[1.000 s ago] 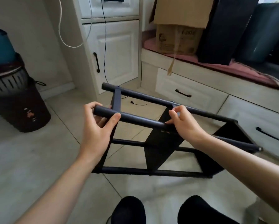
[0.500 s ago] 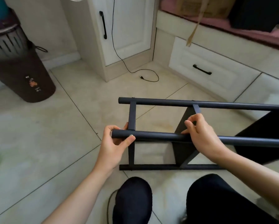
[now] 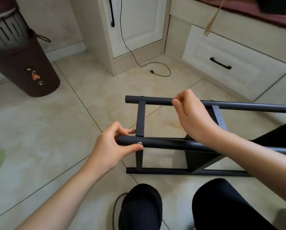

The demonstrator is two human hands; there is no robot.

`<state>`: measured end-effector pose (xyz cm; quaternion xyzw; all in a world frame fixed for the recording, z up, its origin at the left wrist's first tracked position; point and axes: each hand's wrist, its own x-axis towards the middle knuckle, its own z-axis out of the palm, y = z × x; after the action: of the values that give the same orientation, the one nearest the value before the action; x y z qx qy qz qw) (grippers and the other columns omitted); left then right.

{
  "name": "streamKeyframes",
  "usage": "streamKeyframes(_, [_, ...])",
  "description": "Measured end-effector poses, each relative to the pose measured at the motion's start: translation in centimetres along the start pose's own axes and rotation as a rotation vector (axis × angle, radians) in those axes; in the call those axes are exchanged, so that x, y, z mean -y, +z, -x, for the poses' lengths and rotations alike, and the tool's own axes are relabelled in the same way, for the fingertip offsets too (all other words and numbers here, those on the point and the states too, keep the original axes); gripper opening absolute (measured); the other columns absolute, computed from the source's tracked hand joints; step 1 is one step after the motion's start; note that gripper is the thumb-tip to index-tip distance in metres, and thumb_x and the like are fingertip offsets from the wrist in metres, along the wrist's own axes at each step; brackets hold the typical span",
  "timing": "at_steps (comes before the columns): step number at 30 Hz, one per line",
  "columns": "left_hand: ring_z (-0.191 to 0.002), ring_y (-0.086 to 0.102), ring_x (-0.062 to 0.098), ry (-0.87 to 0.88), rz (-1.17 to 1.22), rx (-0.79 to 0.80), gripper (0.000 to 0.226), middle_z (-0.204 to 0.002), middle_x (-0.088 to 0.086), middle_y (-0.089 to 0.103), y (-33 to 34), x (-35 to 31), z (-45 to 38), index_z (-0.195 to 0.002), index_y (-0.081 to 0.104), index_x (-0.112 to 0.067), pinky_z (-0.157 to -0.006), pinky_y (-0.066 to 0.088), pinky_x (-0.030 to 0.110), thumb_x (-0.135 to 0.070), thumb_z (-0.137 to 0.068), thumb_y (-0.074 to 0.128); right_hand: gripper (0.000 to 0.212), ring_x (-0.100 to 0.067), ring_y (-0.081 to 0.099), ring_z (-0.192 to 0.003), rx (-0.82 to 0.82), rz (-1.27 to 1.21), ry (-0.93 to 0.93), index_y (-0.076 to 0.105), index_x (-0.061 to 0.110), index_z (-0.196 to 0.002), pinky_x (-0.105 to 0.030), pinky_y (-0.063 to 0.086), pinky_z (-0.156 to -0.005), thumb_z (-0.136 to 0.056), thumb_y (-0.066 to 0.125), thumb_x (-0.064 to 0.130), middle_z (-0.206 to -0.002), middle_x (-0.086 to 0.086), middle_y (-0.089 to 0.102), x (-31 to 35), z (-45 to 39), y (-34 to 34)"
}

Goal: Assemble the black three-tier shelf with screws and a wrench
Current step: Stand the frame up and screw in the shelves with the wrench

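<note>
Shelf on its side, left hand grip clamped on near tube (by screw), right hand pinching far tube.

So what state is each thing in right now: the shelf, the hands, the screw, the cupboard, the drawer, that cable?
Shelf frame: lying on its side on the floor, partly built.
Left hand: gripping the end of the near rail.
Right hand: over the far rail, fingers curled at it; grip unclear.
Screw: seated in the near rail by the left thumb.
Cupboard door: closed.
Drawer: closed.
Cable: loose end lying on the floor.
</note>
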<state>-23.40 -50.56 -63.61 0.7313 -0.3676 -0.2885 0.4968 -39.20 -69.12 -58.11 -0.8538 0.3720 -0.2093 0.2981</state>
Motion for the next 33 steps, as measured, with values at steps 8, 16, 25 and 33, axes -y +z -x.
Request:
streamKeyframes(8, [-0.073,0.055,0.011,0.009,-0.788,0.337,0.077,-0.081,-0.008,0.060,-1.4,-3.6,-2.8,-0.135,0.041,-0.039,-0.065,0.045,0.033,-0.076,-0.070,0.059,0.033,-0.014,0.056,-0.094,0.186,-0.117,-0.046,0.042,0.006,-0.109,-0.031,0.040,-0.074,-0.107,0.026,0.035,-0.110,-0.004,0.062,2.6,-8.3,4.4])
streamKeyframes(16, [-0.075,0.061,0.023,-0.117,-0.791,0.569,0.088,-0.086,0.003,0.062,-1.2,-3.4,-4.6,-0.139,0.014,-0.050,-0.073,0.052,0.045,-0.080,-0.065,0.052,0.034,-0.027,0.062,-0.100,0.306,-0.106,0.086,0.043,0.012,-0.103,-0.030,0.041,-0.066,-0.105,0.027,0.041,-0.103,-0.010,0.065,2.0,-12.5,7.9])
streamKeyframes(25, [-0.057,0.045,0.020,-0.083,-0.453,0.490,0.099,-0.069,-0.016,0.025,-0.9,-2.2,-4.0,-0.144,0.016,-0.063,-0.051,0.030,0.021,-0.059,-0.068,0.079,0.027,-0.026,0.066,-0.089,0.307,-0.094,0.001,0.039,0.022,-0.092,-0.043,0.051,-0.087,-0.105,0.026,0.042,-0.085,-0.005,0.071,2.1,-11.7,8.4])
streamKeyframes(33, [-0.062,0.047,0.004,-0.012,-0.383,0.356,0.105,-0.082,-0.005,0.057,-1.0,-1.8,-1.7,-0.134,0.014,-0.066,-0.061,0.038,0.013,-0.065,-0.044,0.068,0.034,-0.030,0.065,-0.091,0.270,-0.058,-0.080,0.045,0.016,-0.099,-0.050,0.051,-0.084,-0.106,0.024,0.043,-0.089,-0.008,0.069,2.5,-9.9,8.7])
